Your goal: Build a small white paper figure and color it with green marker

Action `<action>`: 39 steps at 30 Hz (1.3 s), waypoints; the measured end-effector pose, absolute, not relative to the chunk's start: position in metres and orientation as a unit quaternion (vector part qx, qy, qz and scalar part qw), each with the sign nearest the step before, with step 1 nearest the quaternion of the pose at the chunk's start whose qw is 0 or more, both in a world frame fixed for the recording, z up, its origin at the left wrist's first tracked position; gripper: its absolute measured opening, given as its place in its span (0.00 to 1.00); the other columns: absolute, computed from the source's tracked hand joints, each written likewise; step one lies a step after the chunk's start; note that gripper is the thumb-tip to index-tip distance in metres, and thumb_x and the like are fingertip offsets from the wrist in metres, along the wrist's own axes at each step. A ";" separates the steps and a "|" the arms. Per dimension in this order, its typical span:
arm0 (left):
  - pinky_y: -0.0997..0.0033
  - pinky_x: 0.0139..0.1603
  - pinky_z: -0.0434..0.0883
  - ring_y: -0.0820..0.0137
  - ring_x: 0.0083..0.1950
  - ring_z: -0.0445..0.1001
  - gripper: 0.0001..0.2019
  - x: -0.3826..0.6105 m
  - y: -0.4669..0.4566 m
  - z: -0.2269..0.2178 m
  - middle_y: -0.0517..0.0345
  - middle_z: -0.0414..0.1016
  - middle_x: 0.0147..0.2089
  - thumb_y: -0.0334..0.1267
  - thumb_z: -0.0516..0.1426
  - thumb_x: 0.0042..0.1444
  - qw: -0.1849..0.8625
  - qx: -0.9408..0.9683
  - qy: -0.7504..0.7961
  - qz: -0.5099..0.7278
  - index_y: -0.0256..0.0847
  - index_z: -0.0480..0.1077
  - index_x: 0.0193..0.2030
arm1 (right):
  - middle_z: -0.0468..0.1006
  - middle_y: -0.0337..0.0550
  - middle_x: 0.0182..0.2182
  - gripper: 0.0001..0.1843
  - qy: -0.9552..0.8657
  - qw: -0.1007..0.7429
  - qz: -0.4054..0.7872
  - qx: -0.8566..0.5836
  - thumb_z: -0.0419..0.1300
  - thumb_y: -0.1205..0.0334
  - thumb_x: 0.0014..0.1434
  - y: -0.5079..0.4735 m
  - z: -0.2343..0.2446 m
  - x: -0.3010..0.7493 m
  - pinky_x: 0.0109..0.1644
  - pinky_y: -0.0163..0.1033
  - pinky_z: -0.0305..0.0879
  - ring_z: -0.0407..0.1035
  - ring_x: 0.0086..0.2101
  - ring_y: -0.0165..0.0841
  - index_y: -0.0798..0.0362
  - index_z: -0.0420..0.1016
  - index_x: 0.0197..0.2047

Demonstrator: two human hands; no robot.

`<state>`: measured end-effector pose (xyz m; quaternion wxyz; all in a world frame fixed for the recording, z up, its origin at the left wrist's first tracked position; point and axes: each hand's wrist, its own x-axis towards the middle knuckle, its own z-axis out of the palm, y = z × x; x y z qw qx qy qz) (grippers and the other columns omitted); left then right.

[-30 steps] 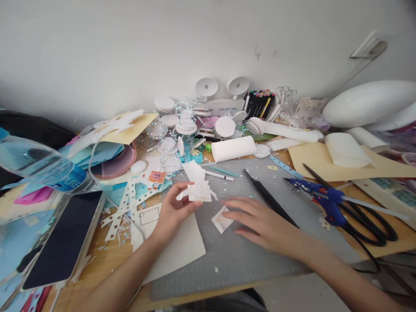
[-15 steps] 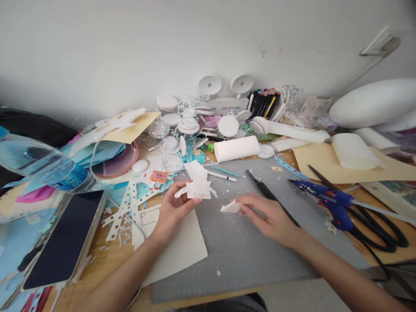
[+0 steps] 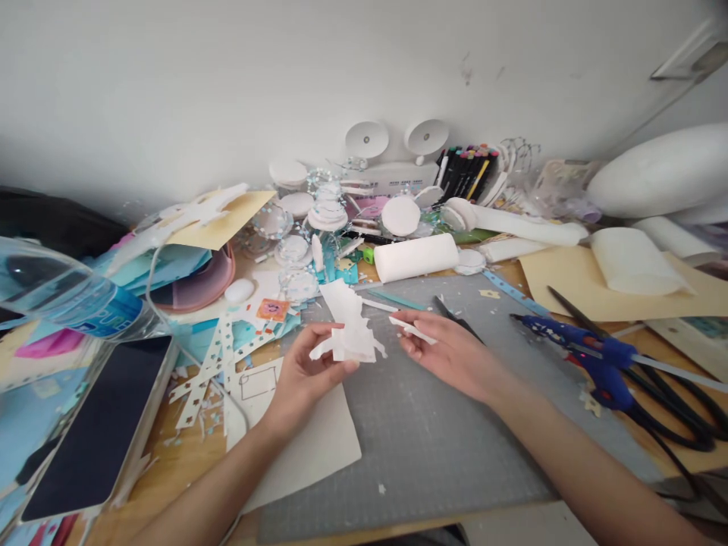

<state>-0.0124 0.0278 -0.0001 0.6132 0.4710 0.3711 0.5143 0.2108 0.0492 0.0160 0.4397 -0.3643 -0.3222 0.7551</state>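
My left hand (image 3: 310, 371) is closed on a white paper cutout (image 3: 351, 330), thumb along its lower edge. The cutout has a tall upper part and thin pieces sticking out at both sides. To its right, my right hand (image 3: 440, 349) pinches a small white paper piece (image 3: 412, 330), a short gap away from the cutout. Both hands are above a grey cutting mat (image 3: 432, 455). Under my left wrist lies a cream sheet (image 3: 307, 455) with a rectangle drawn on it. A black-handled tool (image 3: 455, 315) lies partly hidden behind my right hand.
A blue glue gun (image 3: 591, 353) and large black scissors (image 3: 671, 432) lie at the right. On the left are a phone (image 3: 102, 425), a water bottle (image 3: 108, 303) and perforated paper strips (image 3: 210, 371). White discs, a white roll (image 3: 417, 258) and markers (image 3: 466, 174) crowd the back.
My right hand has turned, and the small paper piece now shows as a narrow strip, closer to the cutout. My left hand still holds the cutout, slightly lower. The view has shifted a little.
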 end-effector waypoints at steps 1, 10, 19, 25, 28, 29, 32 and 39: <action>0.75 0.44 0.70 0.72 0.42 0.73 0.16 -0.012 0.028 0.000 0.60 0.72 0.46 0.31 0.66 0.49 0.614 0.471 0.372 0.513 0.48 0.71 0.44 | 0.72 0.40 0.35 0.13 -0.331 0.434 0.753 -0.367 0.67 0.58 0.52 0.048 0.017 0.212 0.41 0.33 0.64 0.65 0.33 0.26 0.52 0.80 0.41; 0.69 0.44 0.72 0.67 0.43 0.74 0.16 -0.010 0.026 0.004 0.58 0.73 0.47 0.34 0.67 0.46 0.607 0.471 0.400 0.501 0.47 0.71 0.43 | 0.76 0.44 0.47 0.19 -0.530 0.427 0.584 -0.442 0.64 0.57 0.54 0.043 0.019 0.211 0.48 0.42 0.68 0.71 0.42 0.34 0.49 0.72 0.50; 0.73 0.44 0.72 0.70 0.43 0.75 0.16 -0.009 0.025 0.006 0.60 0.74 0.44 0.32 0.67 0.47 0.606 0.488 0.393 0.490 0.46 0.71 0.43 | 0.72 0.47 0.43 0.16 -0.655 0.420 0.372 -0.507 0.58 0.53 0.60 0.041 0.006 0.212 0.48 0.45 0.68 0.69 0.42 0.37 0.50 0.65 0.49; 0.72 0.41 0.72 0.66 0.46 0.74 0.16 -0.006 0.022 0.013 0.58 0.76 0.42 0.33 0.67 0.45 0.592 0.504 0.420 0.468 0.44 0.71 0.41 | 0.73 0.43 0.37 0.09 -0.628 0.469 0.389 -0.485 0.56 0.55 0.61 0.036 0.013 0.209 0.36 0.35 0.68 0.69 0.35 0.33 0.49 0.69 0.43; 0.71 0.41 0.72 0.64 0.46 0.74 0.16 -0.006 0.022 0.015 0.57 0.76 0.42 0.33 0.67 0.44 0.591 0.504 0.424 0.465 0.44 0.71 0.40 | 0.73 0.41 0.34 0.09 -0.590 0.467 0.415 -0.512 0.55 0.55 0.62 0.038 0.015 0.211 0.30 0.34 0.63 0.67 0.29 0.30 0.49 0.70 0.43; 0.71 0.41 0.72 0.64 0.46 0.74 0.16 -0.006 0.022 0.014 0.57 0.75 0.43 0.33 0.67 0.44 0.591 0.504 0.425 0.465 0.44 0.71 0.40 | 0.73 0.41 0.35 0.10 -0.575 0.471 0.429 -0.513 0.55 0.55 0.62 0.039 0.014 0.212 0.30 0.33 0.63 0.67 0.29 0.30 0.48 0.71 0.44; 0.70 0.42 0.72 0.65 0.46 0.74 0.16 -0.006 0.023 0.014 0.56 0.76 0.42 0.33 0.67 0.45 0.587 0.505 0.429 0.466 0.44 0.71 0.41 | 0.75 0.42 0.40 0.12 -0.533 0.486 0.491 -0.489 0.57 0.56 0.61 0.044 0.011 0.214 0.34 0.35 0.65 0.69 0.35 0.32 0.48 0.71 0.47; 0.69 0.43 0.72 0.63 0.48 0.74 0.16 -0.006 0.023 0.015 0.56 0.75 0.43 0.33 0.67 0.44 0.585 0.506 0.428 0.468 0.44 0.71 0.40 | 0.75 0.39 0.35 0.09 -0.454 0.517 0.581 -0.434 0.64 0.58 0.53 0.043 0.016 0.209 0.37 0.37 0.67 0.70 0.34 0.31 0.49 0.73 0.38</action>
